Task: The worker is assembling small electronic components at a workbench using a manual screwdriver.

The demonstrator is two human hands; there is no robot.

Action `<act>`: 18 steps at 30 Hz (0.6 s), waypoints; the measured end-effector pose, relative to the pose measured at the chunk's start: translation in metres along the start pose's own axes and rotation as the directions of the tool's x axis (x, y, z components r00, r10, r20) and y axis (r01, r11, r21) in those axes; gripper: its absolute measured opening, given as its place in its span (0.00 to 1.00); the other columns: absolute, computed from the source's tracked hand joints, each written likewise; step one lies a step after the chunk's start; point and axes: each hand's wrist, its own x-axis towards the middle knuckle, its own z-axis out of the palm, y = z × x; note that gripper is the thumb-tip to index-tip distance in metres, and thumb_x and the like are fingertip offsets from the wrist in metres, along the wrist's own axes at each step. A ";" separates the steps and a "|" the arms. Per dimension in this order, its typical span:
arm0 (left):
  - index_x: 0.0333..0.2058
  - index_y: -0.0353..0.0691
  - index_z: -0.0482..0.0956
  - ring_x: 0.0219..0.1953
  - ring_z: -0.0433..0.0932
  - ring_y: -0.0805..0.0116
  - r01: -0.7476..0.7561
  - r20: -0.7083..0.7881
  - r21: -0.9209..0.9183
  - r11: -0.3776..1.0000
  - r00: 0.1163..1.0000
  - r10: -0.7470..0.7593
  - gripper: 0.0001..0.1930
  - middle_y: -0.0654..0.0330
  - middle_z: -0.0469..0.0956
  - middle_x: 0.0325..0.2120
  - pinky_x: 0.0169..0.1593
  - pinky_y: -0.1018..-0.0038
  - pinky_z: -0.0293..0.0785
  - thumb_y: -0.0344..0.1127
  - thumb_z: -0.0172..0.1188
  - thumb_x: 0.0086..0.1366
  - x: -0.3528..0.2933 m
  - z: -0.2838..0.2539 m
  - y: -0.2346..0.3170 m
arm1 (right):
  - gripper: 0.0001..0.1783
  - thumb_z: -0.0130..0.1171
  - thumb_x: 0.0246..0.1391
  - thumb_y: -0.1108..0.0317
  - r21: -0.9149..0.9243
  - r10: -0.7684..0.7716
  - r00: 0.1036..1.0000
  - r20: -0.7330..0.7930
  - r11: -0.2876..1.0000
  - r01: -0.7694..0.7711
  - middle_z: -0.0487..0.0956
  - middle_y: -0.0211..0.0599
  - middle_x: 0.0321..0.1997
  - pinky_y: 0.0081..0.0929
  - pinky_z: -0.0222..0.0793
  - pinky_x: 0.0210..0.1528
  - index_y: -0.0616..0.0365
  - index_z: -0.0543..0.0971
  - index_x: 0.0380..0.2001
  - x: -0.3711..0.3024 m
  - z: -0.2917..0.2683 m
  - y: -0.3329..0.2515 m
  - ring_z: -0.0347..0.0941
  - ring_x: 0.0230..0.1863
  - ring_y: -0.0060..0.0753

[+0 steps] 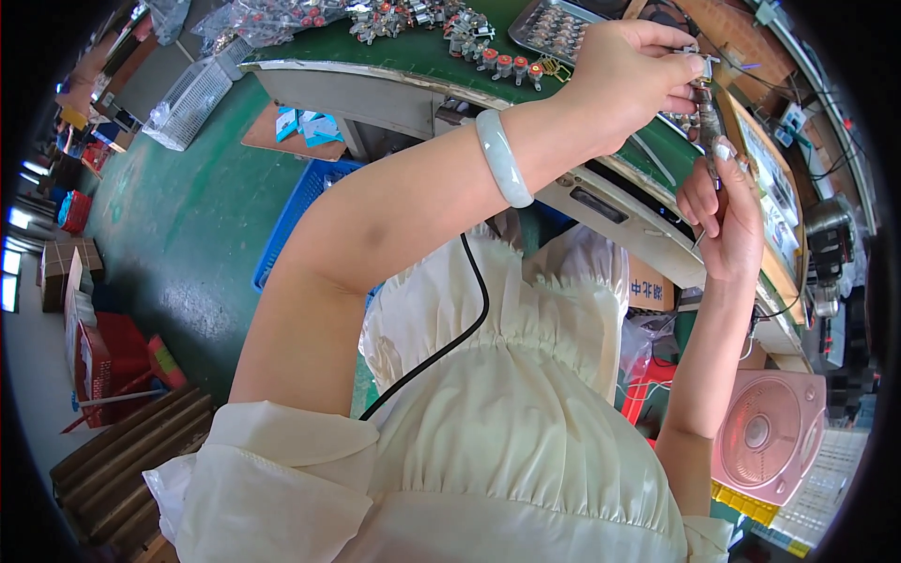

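My left hand, with a pale jade-like bangle on its wrist, reaches over the green workbench at the upper right. Its thumb and fingers pinch a small silvery metal part, mostly covered by the fingers. Just nearer, my right hand grips a slim dark tool with a metal lower end. The tool stands nearly upright, its top at the metal part; its exact kind cannot be made out. Left of my left hand, several small metal fittings with red tops stand in a row on the bench.
A metal tray of small parts and a heap of metal fittings lie on the bench. A blue basket stands below it. A wood-framed board is right of my right hand; a pink fan stands lower right.
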 end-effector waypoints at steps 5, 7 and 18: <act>0.40 0.21 0.68 0.30 0.78 0.61 0.009 0.015 -0.006 1.000 1.000 -0.009 0.16 0.46 0.74 0.32 0.32 0.71 0.79 0.24 0.56 0.53 0.003 -0.004 -0.008 | 0.13 0.44 0.57 0.63 -0.025 -0.005 0.999 -0.045 1.000 0.004 0.61 0.23 0.10 0.13 0.47 0.15 0.62 0.71 0.36 0.002 -0.005 0.005 0.47 0.09 0.13; 0.41 0.21 0.68 0.30 0.78 0.61 0.006 0.037 -0.018 1.000 0.999 -0.005 0.16 0.47 0.74 0.32 0.33 0.71 0.79 0.23 0.56 0.54 0.003 -0.005 -0.010 | 0.13 0.45 0.57 0.63 -0.052 -0.021 0.997 -0.069 0.999 0.017 0.62 0.24 0.11 0.13 0.47 0.16 0.62 0.71 0.36 0.002 -0.005 0.007 0.47 0.09 0.13; 0.40 0.24 0.70 0.32 0.77 0.66 0.058 0.030 0.002 0.998 0.998 -0.058 0.14 0.50 0.75 0.32 0.35 0.74 0.78 0.25 0.56 0.55 -0.008 -0.017 -0.011 | 0.16 0.47 0.56 0.61 -0.094 0.042 0.994 -0.105 0.994 -0.052 0.63 0.25 0.12 0.13 0.49 0.15 0.66 0.71 0.38 0.001 -0.006 0.014 0.48 0.08 0.13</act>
